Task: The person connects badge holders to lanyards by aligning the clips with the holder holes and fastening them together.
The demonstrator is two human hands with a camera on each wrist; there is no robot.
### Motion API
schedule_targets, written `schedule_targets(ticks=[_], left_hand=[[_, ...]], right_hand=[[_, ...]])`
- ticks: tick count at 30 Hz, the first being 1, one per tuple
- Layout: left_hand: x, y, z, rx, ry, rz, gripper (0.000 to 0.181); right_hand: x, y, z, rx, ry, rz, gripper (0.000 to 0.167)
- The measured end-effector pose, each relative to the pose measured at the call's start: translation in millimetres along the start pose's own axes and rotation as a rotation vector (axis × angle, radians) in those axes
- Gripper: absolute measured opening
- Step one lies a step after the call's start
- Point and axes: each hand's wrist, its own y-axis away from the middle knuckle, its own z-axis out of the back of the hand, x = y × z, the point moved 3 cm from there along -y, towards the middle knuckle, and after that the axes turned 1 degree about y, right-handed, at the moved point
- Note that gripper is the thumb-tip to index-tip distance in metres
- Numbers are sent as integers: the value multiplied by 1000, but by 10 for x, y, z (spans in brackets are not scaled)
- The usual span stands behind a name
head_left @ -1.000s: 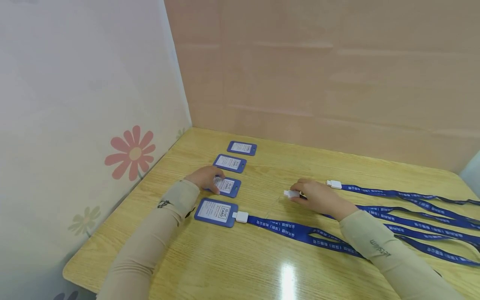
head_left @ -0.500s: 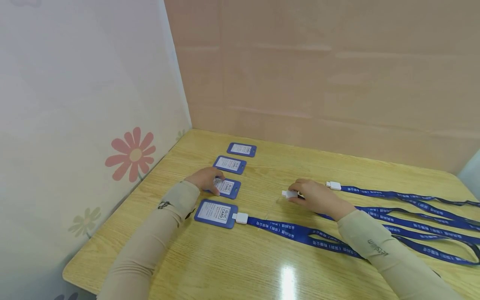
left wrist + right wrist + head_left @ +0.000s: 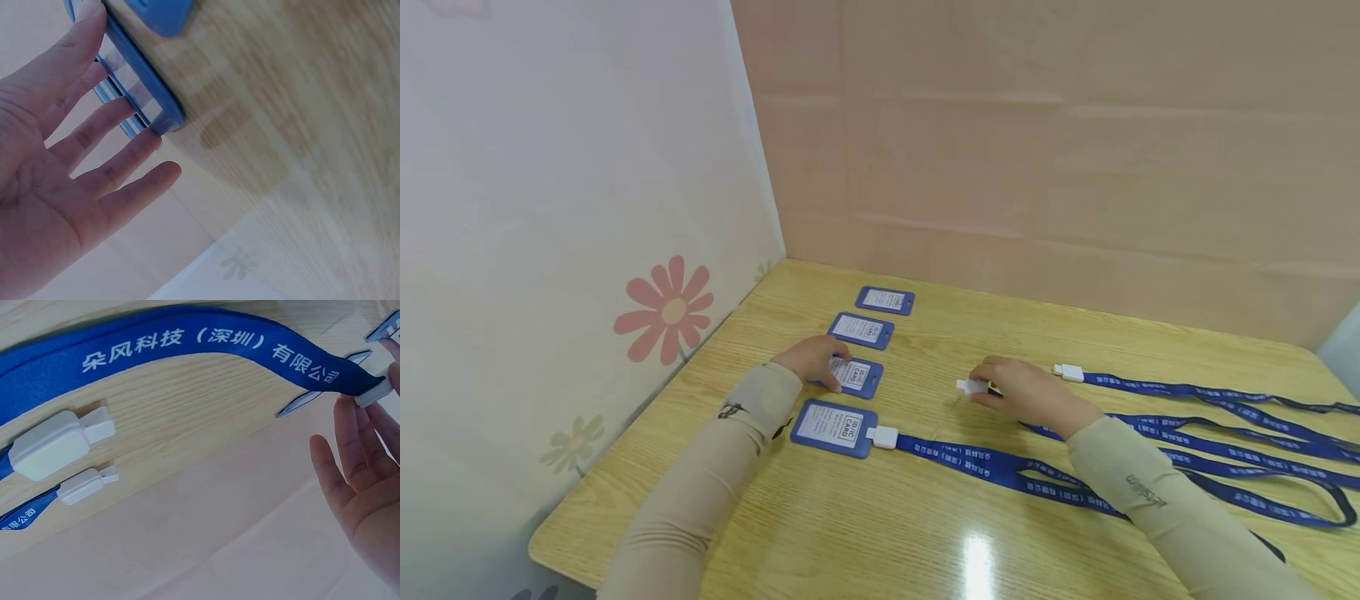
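My left hand [image 3: 808, 360] grips the left end of a blue badge holder [image 3: 863, 378] that lies on the table, second from the front. In the left wrist view the thumb is over its face and fingers touch its edge [image 3: 156, 100]. To the right, my right hand [image 3: 1030, 393] pinches the white plastic clip [image 3: 974, 387] of a blue lanyard [image 3: 187, 337], apart from the badge holder; the clip's narrow tip points left. The fingers partly hide the clip. In front lies a badge holder [image 3: 831, 427] joined to a lanyard by its white clip [image 3: 884, 437].
Two more badge holders, one [image 3: 861, 330] behind the gripped one and another [image 3: 885, 300] farther back, lie on the wooden table [image 3: 820, 533]. Several blue lanyards [image 3: 1195, 429] stretch over the right side, one with a white clip [image 3: 1069, 372]. Walls border the left and back.
My right hand has shifted slightly left with the clip, drawing its lanyard along. The left hand stays on the same badge holder.
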Motion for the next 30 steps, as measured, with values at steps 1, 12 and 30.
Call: schedule_targets(ticks=[1,12,30], left_hand=[[-1,0,1,-1,-2,0,54],[10,-19,-16,-1,1,6,53],[10,-8,-9,-8,4,-6,52]], right_hand=[[3,-3,1,0,1,-1,31],[34,-38,-7,4,1,2,29],[65,-76,-30,16,-6,13,28]])
